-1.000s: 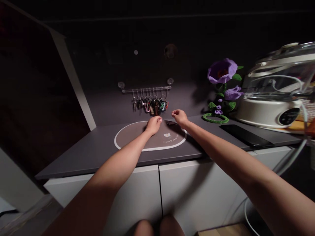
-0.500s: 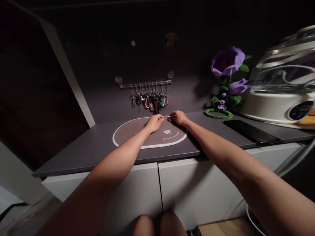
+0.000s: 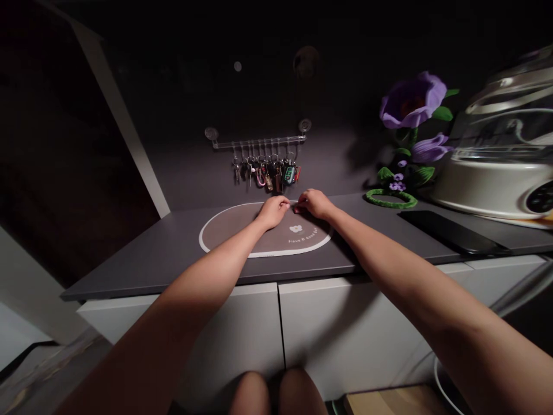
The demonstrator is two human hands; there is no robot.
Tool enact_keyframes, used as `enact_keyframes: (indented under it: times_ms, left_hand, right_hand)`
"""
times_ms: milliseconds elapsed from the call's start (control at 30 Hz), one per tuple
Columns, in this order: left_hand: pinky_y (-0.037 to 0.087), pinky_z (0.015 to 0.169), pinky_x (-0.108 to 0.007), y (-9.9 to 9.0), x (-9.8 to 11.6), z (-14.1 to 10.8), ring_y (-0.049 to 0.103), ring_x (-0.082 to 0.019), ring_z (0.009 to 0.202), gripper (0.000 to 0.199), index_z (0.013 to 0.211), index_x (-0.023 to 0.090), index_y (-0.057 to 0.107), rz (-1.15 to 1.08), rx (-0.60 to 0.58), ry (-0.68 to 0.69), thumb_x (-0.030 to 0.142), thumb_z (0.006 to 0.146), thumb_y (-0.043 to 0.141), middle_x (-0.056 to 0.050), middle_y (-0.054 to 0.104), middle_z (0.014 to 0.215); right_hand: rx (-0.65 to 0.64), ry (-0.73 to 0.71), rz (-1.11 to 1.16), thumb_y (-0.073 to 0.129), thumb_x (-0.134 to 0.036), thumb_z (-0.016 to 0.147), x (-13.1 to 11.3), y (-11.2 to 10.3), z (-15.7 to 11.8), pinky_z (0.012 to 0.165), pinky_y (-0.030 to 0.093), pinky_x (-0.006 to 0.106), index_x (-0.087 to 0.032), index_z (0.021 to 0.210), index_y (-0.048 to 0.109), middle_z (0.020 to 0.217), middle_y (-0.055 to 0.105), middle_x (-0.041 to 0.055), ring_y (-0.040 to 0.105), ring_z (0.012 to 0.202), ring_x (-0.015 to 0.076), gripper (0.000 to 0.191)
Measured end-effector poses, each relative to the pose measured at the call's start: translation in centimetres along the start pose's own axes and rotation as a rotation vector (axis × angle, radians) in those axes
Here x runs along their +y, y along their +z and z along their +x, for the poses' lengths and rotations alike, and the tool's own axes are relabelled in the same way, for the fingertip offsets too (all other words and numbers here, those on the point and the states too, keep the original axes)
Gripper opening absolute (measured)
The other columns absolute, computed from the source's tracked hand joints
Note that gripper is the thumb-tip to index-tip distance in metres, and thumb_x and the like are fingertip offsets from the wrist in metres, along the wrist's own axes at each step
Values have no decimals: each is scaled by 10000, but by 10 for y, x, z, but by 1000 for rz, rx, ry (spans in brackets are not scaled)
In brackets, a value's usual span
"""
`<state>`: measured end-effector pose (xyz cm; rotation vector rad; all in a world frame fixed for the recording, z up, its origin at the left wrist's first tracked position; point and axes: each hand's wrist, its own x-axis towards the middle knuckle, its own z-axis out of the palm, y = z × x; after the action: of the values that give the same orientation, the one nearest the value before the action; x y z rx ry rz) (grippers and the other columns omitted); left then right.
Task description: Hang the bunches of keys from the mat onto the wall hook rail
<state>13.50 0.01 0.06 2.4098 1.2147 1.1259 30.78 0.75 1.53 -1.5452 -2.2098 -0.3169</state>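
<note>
Over the oval brown mat [image 3: 228, 230] with its white rim, my left hand [image 3: 273, 212] is closed, thumb and fingers pinched together; what it holds, if anything, is too small to name. Just to its right, my right hand [image 3: 317, 204] is curled round a small reddish item [image 3: 298, 210], partly hidden by the fingers. The fingertips of both hands point at each other with a narrow gap between. Behind them on the wall, a clear hook rail [image 3: 259, 143] carries several bunches of keys [image 3: 268, 181], one with a green-lit car key fob [image 3: 289, 174].
On the grey counter [image 3: 142, 248] to the right stand a purple flower ornament [image 3: 415, 104] with a green ring base and a cream appliance [image 3: 488, 184] with a clear upper part. A black phone-like slab [image 3: 449, 231] lies before them. White cabinet doors [image 3: 328, 328] are below.
The view has shifted slightly, so the wall things sit a little further right and higher. Both hands stay over the mat, and the reddish item shows a little differently at my right fingertips.
</note>
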Motion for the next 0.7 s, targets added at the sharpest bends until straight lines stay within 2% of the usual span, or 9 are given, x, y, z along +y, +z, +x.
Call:
enact_keyframes:
  times_ms: [133,267,500,600,700]
  left_hand:
    - [438,733,-255,-2,0,0,569,-146,766,207,921,131,644,47,44,27,167,779,498,-66,654,867]
    - [425,791,-268,-4,-1,2,561,-162,855,196,908,157,653,104,92,95,182,790,499,-66,648,914]
    - [417,781,-259,-9,4,1,552,-156,837,170,838,171,672,140,85,140,203,799,510,-56,632,863]
    - [415,780,-260,-10,4,2,552,-154,825,171,814,165,670,113,94,149,191,798,502,-52,640,844]
    - [417,774,-257,-8,3,3,560,-146,811,167,817,156,660,-11,117,115,181,793,497,-46,656,852]
  right_hand:
    - [16,-71,7,545,-209,771,-6,-8,-2,686,360,203,-149,816,692,830,647,78,550,764,141,165]
    - [29,-121,24,519,-211,785,-17,-17,-7,672,355,204,-140,825,681,820,658,78,550,741,136,182]
    - [92,-188,148,487,-205,798,-23,-22,-11,627,352,198,-145,854,644,789,651,56,537,681,120,177]
    - [124,-185,222,482,-205,801,-23,-21,-12,619,351,197,-153,842,631,775,647,44,527,657,112,164]
    - [161,-141,321,485,-229,804,-25,-21,-14,629,356,201,-153,865,621,789,648,41,528,667,111,168]
